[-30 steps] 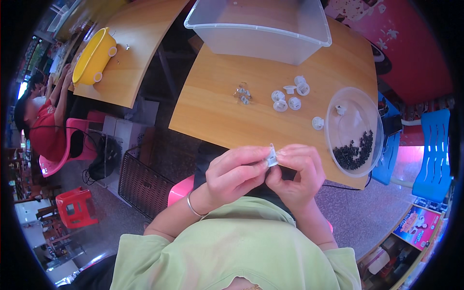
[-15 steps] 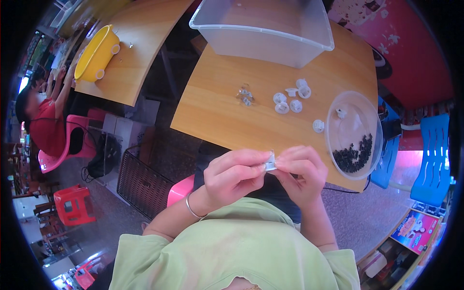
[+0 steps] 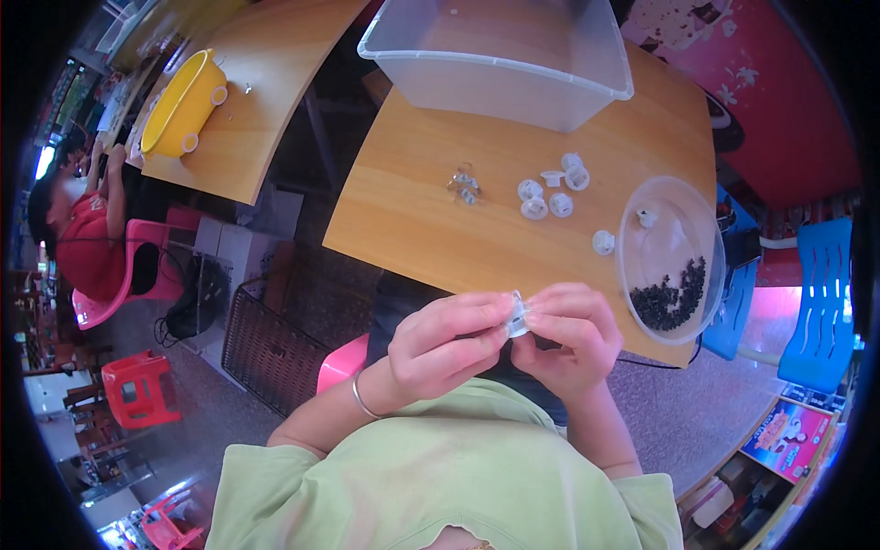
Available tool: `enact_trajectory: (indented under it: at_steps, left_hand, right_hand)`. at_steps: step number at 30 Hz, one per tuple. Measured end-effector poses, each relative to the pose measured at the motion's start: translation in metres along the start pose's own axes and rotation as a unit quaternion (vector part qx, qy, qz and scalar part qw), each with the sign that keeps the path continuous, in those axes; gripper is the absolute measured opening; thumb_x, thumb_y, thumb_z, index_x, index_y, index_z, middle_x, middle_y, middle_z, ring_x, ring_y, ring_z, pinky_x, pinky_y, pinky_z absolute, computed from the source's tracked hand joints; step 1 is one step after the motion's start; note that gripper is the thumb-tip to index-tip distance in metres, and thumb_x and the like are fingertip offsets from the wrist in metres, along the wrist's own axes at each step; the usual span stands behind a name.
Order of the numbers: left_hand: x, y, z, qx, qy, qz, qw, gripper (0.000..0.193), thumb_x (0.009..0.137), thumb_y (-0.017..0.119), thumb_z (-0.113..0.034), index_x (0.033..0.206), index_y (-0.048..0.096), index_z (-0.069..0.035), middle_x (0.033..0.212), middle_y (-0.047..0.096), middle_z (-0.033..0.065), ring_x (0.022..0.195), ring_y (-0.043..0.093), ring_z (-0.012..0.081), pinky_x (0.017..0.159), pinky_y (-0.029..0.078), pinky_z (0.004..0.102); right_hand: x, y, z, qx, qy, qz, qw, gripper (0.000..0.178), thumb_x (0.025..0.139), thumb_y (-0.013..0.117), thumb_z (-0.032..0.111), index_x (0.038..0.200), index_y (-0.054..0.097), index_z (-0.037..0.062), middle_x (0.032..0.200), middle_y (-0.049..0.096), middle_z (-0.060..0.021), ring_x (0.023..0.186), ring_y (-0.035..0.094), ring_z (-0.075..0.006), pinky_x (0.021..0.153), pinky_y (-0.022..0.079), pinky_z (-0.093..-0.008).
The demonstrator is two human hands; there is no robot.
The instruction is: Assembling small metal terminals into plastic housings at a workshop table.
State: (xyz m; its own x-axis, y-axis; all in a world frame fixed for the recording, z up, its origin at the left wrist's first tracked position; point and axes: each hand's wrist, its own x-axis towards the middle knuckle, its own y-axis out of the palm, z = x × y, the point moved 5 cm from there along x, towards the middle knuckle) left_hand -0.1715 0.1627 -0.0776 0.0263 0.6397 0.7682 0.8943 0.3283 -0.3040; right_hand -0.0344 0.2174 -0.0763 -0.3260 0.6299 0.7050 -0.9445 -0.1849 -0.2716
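Between the fingertips of both hands, just off the table's front edge, is a small white plastic part (image 3: 517,320). My left hand (image 3: 447,341) pinches it from one side, a metal bangle on that wrist. My right hand (image 3: 573,335) pinches it from the other side, and the fingers cover much of it. Several round white plastic parts (image 3: 561,203) lie loose on the wooden table (image 3: 412,211) ahead. To their left is a little pile of shiny metal pieces (image 3: 465,186). A lone white part (image 3: 603,242) rests beside the round clear tub.
The round clear tub (image 3: 632,215) at right holds many small black pieces (image 3: 674,298) and one white part. A large clear bin (image 3: 495,87) stands at the back. Leftward, a second table carries a yellow basin (image 3: 183,105); a person in red (image 3: 92,243) sits beside it.
The white part has tilted and turned slightly between my fingertips, and my hands have dipped a little. At far left, the seated person's arms have drawn back from the yellow basin.
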Motion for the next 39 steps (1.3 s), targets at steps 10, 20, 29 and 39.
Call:
enact_trajectory:
  at_steps: [10,20,29,39]
  left_hand:
    - [0.001,-0.002,-0.001,0.011,-0.017,-0.004,1.0,0.021,0.063,0.071,0.008,0.082,0.062,0.005,0.099,0.061,0.0177,0.09,0.063,0.0334,0.074,0.055,0.0361]
    - [0.003,0.005,-0.001,0.026,-0.022,-0.022,0.999,0.022,0.061,0.073,0.007,0.081,0.063,0.005,0.098,0.061,0.0173,0.089,0.064,0.0322,0.073,0.054,0.0351]
    - [0.004,-0.001,0.006,0.014,-0.107,-0.04,0.993,0.025,0.066,0.069,0.009,0.088,0.062,0.001,0.097,0.064,0.0175,0.083,0.065,0.0244,0.07,0.054,0.0277]
    - [0.004,-0.001,0.018,-0.068,-0.187,-0.073,0.977,0.028,0.067,0.071,0.007,0.092,0.06,0.001,0.097,0.065,0.0171,0.082,0.066,0.0199,0.069,0.056,0.0261]
  right_hand:
    - [0.004,-0.001,-0.003,0.025,-0.022,0.009,0.999,0.033,0.062,0.075,-0.003,0.09,0.061,0.008,0.086,0.059,-0.0068,0.076,0.062,-0.023,0.063,0.053,-0.0304]
    - [-0.002,0.004,-0.005,-0.004,0.032,-0.056,0.998,0.032,0.06,0.07,-0.005,0.087,0.061,0.0072,0.084,0.058,-0.0068,0.076,0.062,-0.0214,0.063,0.053,-0.0295]
    - [0.006,-0.001,-0.004,-0.005,0.057,-0.02,0.998,0.031,0.065,0.072,-0.005,0.092,0.064,0.0072,0.081,0.059,-0.0054,0.071,0.061,-0.0187,0.059,0.05,-0.0265]
    - [-0.006,0.004,-0.012,0.104,0.169,0.018,0.98,0.031,0.073,0.065,-0.014,0.101,0.057,-0.0036,0.093,0.056,-0.0105,0.082,0.059,-0.0153,0.072,0.052,-0.0248]
